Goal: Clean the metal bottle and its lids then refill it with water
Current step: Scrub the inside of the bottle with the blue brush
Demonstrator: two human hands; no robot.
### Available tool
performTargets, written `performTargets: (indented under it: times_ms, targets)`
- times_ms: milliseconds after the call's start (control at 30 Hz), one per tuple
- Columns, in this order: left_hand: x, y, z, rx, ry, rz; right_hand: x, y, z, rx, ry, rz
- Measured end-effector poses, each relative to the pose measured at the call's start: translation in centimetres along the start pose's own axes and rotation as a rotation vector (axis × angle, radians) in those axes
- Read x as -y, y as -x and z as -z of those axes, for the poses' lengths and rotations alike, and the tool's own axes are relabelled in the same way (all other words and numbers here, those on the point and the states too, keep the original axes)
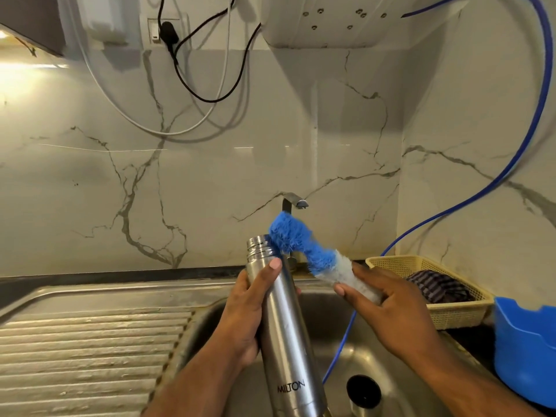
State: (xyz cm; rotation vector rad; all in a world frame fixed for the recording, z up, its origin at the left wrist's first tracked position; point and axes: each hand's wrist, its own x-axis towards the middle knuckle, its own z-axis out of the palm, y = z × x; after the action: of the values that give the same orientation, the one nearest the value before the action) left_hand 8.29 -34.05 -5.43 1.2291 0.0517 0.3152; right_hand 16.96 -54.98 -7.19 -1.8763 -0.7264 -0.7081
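Observation:
My left hand grips a tall steel bottle marked MILTON, held upright over the sink with its threaded mouth uncapped. My right hand holds a bottle brush by its white bristled part. The brush's blue bristled end bends over and touches the side of the bottle's mouth. No lid is on the bottle. A dark round thing lies in the sink bowl; whether it is a lid or the drain I cannot tell.
A steel sink with a ribbed drainboard lies below. The tap stands behind the brush. A yellow basket with a striped cloth and a blue tub stand at right. A blue hose drops into the sink.

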Motion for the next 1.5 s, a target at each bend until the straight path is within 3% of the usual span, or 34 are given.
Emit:
performTargets:
  times_ms: [467,867,1000,1500]
  targets:
    - [0.7,-0.3,0.1,-0.086,-0.037,0.009,1.4,1.2,-1.1,0.086,-0.01,0.069]
    - [0.2,0.0,0.1,-0.128,-0.126,-0.023,0.9,1.1,-1.5,0.185,-0.08,-0.081]
    - [0.0,-0.1,-0.2,-0.054,-0.047,0.004,0.9,0.8,-1.2,0.18,-0.171,-0.193]
    - [0.7,-0.7,0.5,-0.099,-0.028,-0.094,2.2,0.9,-1.0,0.278,-0.197,-0.256]
